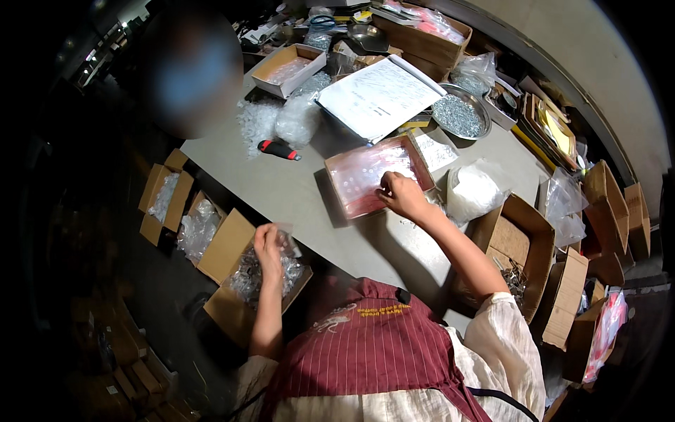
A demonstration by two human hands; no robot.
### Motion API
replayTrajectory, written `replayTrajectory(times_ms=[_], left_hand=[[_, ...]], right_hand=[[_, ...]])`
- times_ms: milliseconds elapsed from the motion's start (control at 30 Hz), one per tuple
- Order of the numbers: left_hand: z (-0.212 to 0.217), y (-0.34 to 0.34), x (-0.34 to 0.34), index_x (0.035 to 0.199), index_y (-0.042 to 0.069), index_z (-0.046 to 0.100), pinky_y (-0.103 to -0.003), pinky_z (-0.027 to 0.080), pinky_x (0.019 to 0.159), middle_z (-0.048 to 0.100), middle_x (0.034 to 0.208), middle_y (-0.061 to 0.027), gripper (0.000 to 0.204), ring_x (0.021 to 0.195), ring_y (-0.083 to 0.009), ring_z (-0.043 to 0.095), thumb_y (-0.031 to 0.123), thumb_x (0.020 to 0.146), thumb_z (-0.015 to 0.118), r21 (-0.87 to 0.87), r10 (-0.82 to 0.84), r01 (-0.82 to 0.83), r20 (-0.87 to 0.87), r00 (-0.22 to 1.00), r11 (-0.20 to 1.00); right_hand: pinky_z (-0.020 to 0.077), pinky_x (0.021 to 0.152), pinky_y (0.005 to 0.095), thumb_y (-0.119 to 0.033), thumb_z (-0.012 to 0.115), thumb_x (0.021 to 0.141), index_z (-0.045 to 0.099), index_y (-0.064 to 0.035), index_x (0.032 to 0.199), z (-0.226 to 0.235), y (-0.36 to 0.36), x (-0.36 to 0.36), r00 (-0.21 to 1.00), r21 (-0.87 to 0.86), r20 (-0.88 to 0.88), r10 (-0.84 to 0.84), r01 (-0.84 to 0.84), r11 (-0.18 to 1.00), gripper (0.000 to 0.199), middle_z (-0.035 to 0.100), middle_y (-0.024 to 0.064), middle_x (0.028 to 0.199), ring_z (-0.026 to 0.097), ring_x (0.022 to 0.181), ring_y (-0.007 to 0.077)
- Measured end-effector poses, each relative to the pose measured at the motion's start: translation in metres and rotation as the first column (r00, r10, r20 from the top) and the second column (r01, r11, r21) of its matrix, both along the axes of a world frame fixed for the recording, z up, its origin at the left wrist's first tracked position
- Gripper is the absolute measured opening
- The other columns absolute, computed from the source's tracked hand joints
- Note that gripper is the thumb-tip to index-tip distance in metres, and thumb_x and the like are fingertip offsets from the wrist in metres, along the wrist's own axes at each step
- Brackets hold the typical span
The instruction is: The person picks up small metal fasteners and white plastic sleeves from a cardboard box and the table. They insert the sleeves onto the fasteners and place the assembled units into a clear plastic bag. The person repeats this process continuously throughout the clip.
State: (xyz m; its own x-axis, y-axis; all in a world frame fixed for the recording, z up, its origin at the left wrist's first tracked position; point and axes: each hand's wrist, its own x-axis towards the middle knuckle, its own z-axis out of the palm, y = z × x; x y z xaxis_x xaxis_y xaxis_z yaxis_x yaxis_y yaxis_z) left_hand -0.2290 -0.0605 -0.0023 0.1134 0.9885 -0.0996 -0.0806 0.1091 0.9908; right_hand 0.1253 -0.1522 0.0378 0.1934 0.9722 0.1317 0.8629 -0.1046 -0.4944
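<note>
My left hand (267,247) is closed on a small clear plastic bag (287,243). It is above an open cardboard box (230,247), beside the near table edge, that holds many shiny clear packets (247,276). On the table, a shallow cardboard box (342,199) contains clear plastic bags (362,176) with a pinkish tint. My right hand (401,195) is over this box's right side, its fingers curled together. Whatever those fingers may hold is too small or hidden to make out.
A red-and-black utility knife (279,150) lies left of the shallow box. Behind are a clipboard with paper (380,95) and a metal bowl of small metal parts (460,114). Right stand a white plastic bag (475,193) and an open carton (517,232). A person (190,77) is at far left.
</note>
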Motion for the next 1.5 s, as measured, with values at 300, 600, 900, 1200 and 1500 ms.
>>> replayTrajectory(times_ms=[300,600,900,1200,1500], left_hand=[[-0.123,-0.003,-0.095,0.115,-0.001,0.06,-0.03,0.056,0.082,0.069,0.099,-0.0098,0.015,0.091,-0.0171,0.067,0.007,0.103,0.057,0.063,0.123,-0.11,-0.253,0.96,0.992],[0.0,-0.015,0.028,0.116,-0.001,0.062,-0.031,0.054,0.091,0.071,0.105,-0.0102,0.017,0.102,-0.0161,0.067,0.002,0.1,0.057,0.277,-0.142,0.23,-0.303,0.942,0.933],[0.07,-0.047,0.151,0.126,0.001,0.057,-0.042,0.054,0.093,0.064,0.122,-0.0156,0.037,0.114,-0.0307,0.063,0.017,0.095,0.07,0.319,-0.501,0.561,-0.254,0.827,0.764],[0.071,-0.059,0.175,0.117,0.002,0.056,-0.04,0.058,0.083,0.069,0.109,-0.0149,0.023,0.096,-0.0263,0.07,0.015,0.099,0.063,-0.247,-0.52,0.747,0.584,0.623,0.618],[0.06,-0.055,0.156,0.116,0.004,0.063,-0.029,0.054,0.078,0.068,0.107,-0.0089,0.017,0.09,-0.0157,0.066,0.008,0.099,0.059,-0.035,-0.64,0.657,0.193,0.744,0.753]], right_hand=[[0.0538,0.078,0.0495,-0.032,0.076,0.084,0.059,-0.0024,0.102,-0.073,0.048,0.011,0.953,0.018,0.302,-0.039,0.035,0.999,0.04,0.066,0.0204,0.095,0.067,0.087,0.0418],[0.0498,0.077,0.0289,-0.014,0.068,0.097,0.07,0.0005,0.1,-0.01,0.009,0.039,0.771,0.003,-0.628,-0.105,0.137,0.991,0.015,0.069,0.0025,0.087,0.061,0.082,0.0105],[0.0415,0.086,0.0243,-0.015,0.061,0.102,0.065,-0.0048,0.102,0.051,-0.045,0.017,0.067,0.022,-0.998,0.011,0.175,0.984,0.011,0.065,-0.0006,0.098,0.055,0.089,0.0086],[0.0482,0.092,0.0321,-0.009,0.061,0.1,0.067,-0.0044,0.103,0.011,-0.086,0.02,0.406,0.031,-0.91,-0.079,0.259,0.965,0.008,0.07,0.003,0.11,0.064,0.099,0.0162],[0.0555,0.075,0.0458,-0.012,0.061,0.082,0.067,-0.0056,0.091,-0.056,-0.104,0.018,0.911,-0.192,0.409,0.049,0.034,0.981,0.013,0.067,0.0158,0.087,0.069,0.077,0.0305]])
